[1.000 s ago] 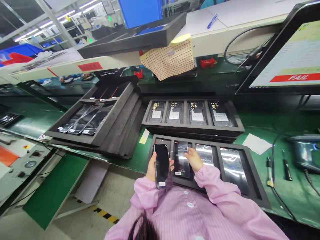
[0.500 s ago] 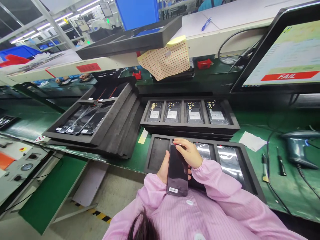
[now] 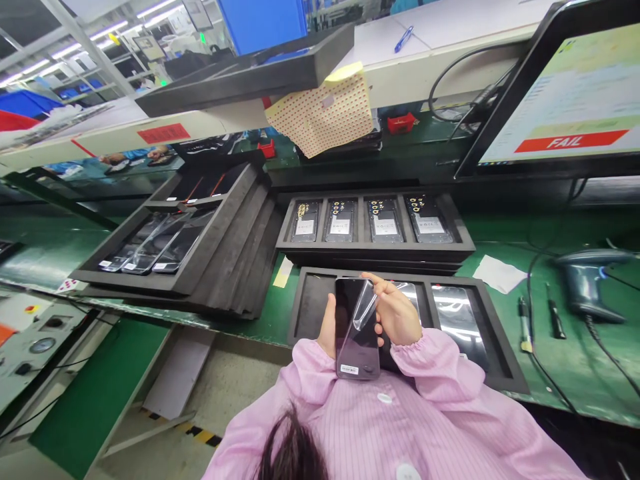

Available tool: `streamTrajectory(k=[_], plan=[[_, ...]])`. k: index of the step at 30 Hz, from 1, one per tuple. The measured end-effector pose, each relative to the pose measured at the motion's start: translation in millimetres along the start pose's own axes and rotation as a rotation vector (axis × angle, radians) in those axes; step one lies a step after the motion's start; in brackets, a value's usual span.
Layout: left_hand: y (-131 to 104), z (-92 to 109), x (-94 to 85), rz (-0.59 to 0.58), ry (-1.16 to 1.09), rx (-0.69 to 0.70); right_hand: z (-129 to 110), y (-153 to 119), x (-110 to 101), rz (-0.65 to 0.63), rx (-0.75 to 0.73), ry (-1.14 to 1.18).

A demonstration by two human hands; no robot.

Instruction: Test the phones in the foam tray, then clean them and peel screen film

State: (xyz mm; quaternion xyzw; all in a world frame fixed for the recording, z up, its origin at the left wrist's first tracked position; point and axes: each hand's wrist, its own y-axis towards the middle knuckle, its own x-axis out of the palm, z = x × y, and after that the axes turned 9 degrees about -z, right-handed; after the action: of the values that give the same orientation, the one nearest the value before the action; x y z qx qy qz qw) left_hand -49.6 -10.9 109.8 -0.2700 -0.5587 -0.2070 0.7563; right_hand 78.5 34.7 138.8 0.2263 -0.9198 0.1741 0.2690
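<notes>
My left hand (image 3: 329,328) is wrapped round a dark smartphone (image 3: 350,347), holding it upright in front of my chest; a white label sits near its lower end. At the phone's upper right corner, my right hand (image 3: 397,313) pinches the edge of a clear protective film (image 3: 364,305). The film is lifted and curls away across the upper part of the screen, while its lower part lies against the phone. Behind my hands is a black foam tray (image 3: 320,275), with more phones in its right compartments, one of them a glossy phone (image 3: 460,323).
A second foam tray (image 3: 465,243) holds several phone bodies with white labels. Stacked foam trays (image 3: 235,247) stand to the left. A barcode scanner (image 3: 590,283), a screwdriver (image 3: 556,317) and white paper (image 3: 500,273) lie to the right. Above, a monitor (image 3: 565,100) reads FAIL.
My right hand has moved right at the phone's top, pulling the film's upper corner up off the screen. Before, the film lay flat. My left hand keeps its hold on the phone.
</notes>
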Motion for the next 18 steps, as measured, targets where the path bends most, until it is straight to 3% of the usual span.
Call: streamTrajectory(k=[5, 11, 18], plan=[[1, 1, 1.9, -0.052, 0.0, -0.01, -6, 2, -4, -0.027, 0.048, 0.094], [0, 1, 9.8, -0.004, -0.037, 0.024, -13, 8, -3, 0.011, 0.142, 0.087], [-4, 3, 8.3, 0.03, -0.096, -0.045, -14, 12, -10, -0.071, 0.272, 0.145]])
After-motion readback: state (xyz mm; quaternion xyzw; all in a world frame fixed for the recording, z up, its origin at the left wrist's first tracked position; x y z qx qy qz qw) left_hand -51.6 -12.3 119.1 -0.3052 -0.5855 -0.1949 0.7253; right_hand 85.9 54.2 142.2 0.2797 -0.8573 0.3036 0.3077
